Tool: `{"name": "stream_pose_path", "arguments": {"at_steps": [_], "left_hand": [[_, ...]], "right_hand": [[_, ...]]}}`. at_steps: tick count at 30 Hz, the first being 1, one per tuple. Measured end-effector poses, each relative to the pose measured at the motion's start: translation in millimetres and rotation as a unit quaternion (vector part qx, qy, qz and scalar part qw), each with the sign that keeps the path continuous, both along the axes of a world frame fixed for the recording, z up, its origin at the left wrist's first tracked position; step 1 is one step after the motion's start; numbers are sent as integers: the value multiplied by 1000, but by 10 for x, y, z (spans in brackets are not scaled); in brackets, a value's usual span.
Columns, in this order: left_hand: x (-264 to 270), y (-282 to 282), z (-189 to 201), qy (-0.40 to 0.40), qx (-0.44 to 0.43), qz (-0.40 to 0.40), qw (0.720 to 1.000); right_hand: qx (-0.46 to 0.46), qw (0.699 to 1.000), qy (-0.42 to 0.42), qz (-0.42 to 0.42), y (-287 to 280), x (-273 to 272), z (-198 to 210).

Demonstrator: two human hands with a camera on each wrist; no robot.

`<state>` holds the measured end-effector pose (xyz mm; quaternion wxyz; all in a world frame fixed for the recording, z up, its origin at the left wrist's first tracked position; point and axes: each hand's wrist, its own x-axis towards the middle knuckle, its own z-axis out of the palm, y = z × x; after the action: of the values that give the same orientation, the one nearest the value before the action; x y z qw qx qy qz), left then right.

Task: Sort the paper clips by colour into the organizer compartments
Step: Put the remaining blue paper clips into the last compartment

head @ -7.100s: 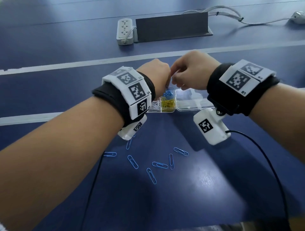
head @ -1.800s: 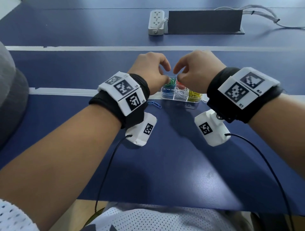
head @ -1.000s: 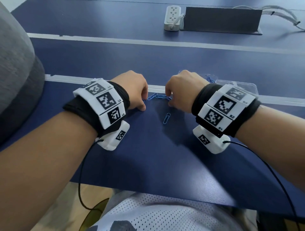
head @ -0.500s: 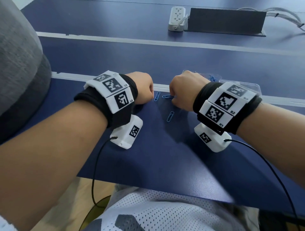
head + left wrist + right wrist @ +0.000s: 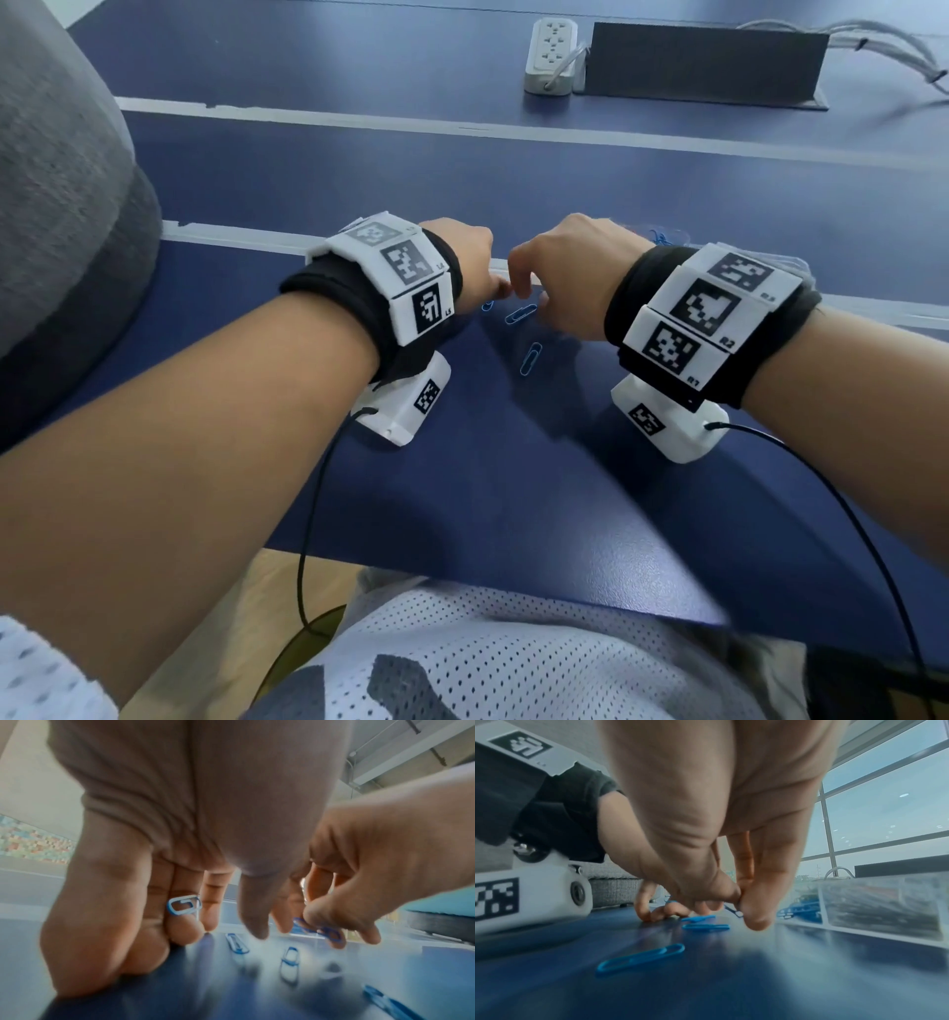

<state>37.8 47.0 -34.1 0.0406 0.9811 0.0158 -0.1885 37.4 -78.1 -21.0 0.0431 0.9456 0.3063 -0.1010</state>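
Note:
Several blue paper clips (image 5: pixel 519 313) lie loose on the dark blue table between my hands. My left hand (image 5: pixel 493 288) has its fingers curled, with a pale blue clip (image 5: pixel 184 904) tucked against them. My right hand (image 5: pixel 524 289) pinches a blue clip (image 5: pixel 732 909) between thumb and finger just above the table. Loose clips also show in the left wrist view (image 5: pixel 237 943) and the right wrist view (image 5: pixel 640 958). The clear organizer (image 5: pixel 885 902) stands just beyond my right hand, with blue clips in its near compartment (image 5: pixel 800 908). In the head view my right wrist hides most of the organizer (image 5: pixel 667 237).
A white power strip (image 5: pixel 552 54) and a dark upright panel (image 5: pixel 703 61) stand at the far side of the table. A grey padded chair back (image 5: pixel 56 216) rises at the left. Cables run from both wrist cameras over the table's near edge (image 5: pixel 565 580).
Both hands came down from above the organizer to the loose blue clips. Over the last half second they moved closer together, and the right hand's fingers rose slightly with a clip.

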Motion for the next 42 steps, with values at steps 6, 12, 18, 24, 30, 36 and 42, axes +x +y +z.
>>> {"name": "stream_pose_path", "arguments": {"at_steps": [6,12,18,24,30,36,42], "left_hand": [[81,-31,-48,-6,33,-34,999],[64,14,-29,6,40,-33,999],[-2,40,0,-2,41,-49,998],[-82,83,20,-25,-11,-45,999],[-87,31,103,-20,-27,-66,997],[-1,-140,229,-65,-82,-62,993],[144,-475,216,-95,-97,-116,984]], "right_hand": [[22,1000,4,9,65,39,-41],[17,998,22,60,105,2,-64],[8,996,14,86,122,-51,-32],[26,995,49,88,-2,-18,8],[-12,983,52,177,-73,-160,-19],[-60,971,31,228,-100,-275,-45],[-60,978,-4,198,-194,-338,-88]]}}
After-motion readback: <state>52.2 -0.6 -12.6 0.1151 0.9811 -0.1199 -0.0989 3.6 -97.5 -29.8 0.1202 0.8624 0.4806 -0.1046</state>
